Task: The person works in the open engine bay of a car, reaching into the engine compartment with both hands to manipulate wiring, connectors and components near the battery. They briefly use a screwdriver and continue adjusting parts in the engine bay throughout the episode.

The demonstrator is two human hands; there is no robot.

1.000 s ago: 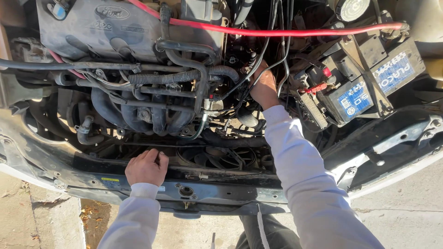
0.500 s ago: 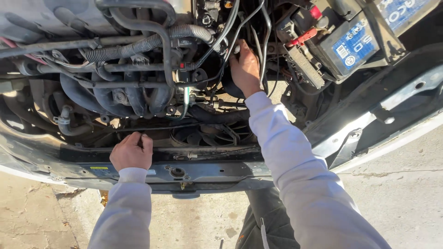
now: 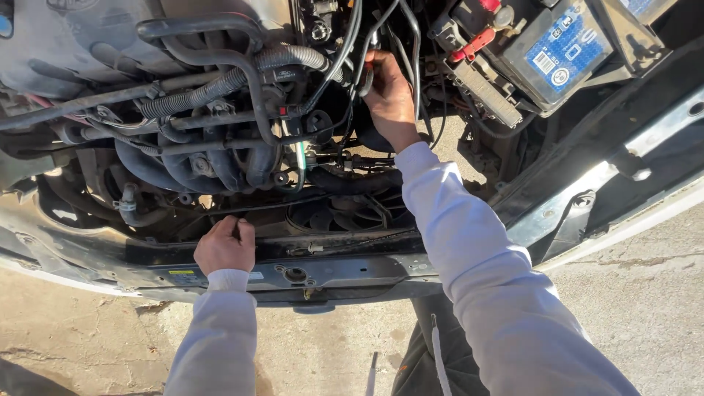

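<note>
Shifted slightly, right hand (image 3: 389,95) grips black rubber hoses (image 3: 367,62); left hand (image 3: 226,246) curls on steel crossmember (image 3: 345,268).

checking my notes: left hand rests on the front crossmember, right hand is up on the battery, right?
Not quite. In the head view the right hand is among the black hoses and cables beside the battery, not on it. The left hand does rest on the front crossmember.

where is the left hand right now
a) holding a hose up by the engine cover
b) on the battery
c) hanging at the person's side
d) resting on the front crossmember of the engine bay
d: the left hand rests curled on the front crossmember, while the right hand reaches up among the black cables.
</note>
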